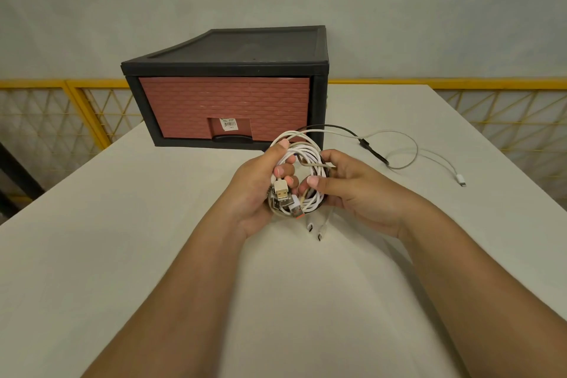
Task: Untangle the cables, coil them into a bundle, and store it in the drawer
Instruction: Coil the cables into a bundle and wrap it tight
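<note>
A round bundle of cables (308, 159) is held up over the white table (107, 239), just in front of the drawer (225, 104) (its red front is shut tight). The bundle is gripped by 2 hands — the left hand (260, 193) is curled round one side, and the right hand (356, 190) is curled round the other. To the right, loose cable ends (461, 180) are spread on the table — 1 black, the rest pale.

The only print in sight is a small white barcode sticker (229, 124) on the brick-patterned front of the drawer (190, 101), just above its black handle (232, 138), and its lettering is too small to read.
</note>
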The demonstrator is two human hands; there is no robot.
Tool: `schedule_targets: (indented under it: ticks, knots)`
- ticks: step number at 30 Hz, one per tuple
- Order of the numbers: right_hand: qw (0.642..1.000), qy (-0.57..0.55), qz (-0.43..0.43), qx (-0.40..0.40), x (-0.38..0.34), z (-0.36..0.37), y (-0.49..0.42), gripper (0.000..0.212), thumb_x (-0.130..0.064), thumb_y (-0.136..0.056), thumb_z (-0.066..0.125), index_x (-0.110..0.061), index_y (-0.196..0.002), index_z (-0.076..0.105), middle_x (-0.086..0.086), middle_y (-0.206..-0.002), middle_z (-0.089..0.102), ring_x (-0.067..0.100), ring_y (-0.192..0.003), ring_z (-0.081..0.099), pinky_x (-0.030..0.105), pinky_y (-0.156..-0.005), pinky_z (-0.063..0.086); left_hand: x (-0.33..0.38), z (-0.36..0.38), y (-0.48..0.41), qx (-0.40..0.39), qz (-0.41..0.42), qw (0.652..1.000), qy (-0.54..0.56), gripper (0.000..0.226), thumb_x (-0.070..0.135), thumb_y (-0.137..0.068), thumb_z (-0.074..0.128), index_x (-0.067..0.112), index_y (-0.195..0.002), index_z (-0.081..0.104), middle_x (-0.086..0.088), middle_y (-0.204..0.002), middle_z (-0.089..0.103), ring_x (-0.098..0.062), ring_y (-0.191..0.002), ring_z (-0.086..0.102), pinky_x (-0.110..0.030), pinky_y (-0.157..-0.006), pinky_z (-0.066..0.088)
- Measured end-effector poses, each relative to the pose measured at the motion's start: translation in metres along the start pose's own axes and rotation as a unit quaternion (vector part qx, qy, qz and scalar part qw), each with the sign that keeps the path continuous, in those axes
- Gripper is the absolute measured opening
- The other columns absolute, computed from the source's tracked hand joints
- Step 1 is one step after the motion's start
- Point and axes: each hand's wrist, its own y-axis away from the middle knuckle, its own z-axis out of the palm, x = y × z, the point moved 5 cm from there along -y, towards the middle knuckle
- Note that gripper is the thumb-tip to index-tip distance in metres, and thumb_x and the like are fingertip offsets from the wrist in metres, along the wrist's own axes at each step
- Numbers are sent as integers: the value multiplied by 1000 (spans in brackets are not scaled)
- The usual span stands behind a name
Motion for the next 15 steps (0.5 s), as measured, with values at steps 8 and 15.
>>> schedule_targets:
  ticks: [8,15]
  knots:
    - [918,262,-121,271,-12,-38,2,15,-22,-96,55,-27,-109,62,-6,-114,60,1,-88,54,16,-78,43,3,-3,2,-53,-27,998,-9,28,37,-97,53,16,-79,54,10,-52,32,-7,-46,41,-24,-58,40]
    - [922,315,-143,177,-8,-22,-5,19,-15,-97,53,-28,-99,67,-14,-93,67,-2,-84,59,20,-82,46,-3,3,3,-112,-56,991,-43,29,36,-96,51,14,-77,54,10,-48,33,-7,-45,40,-23,-52,45]
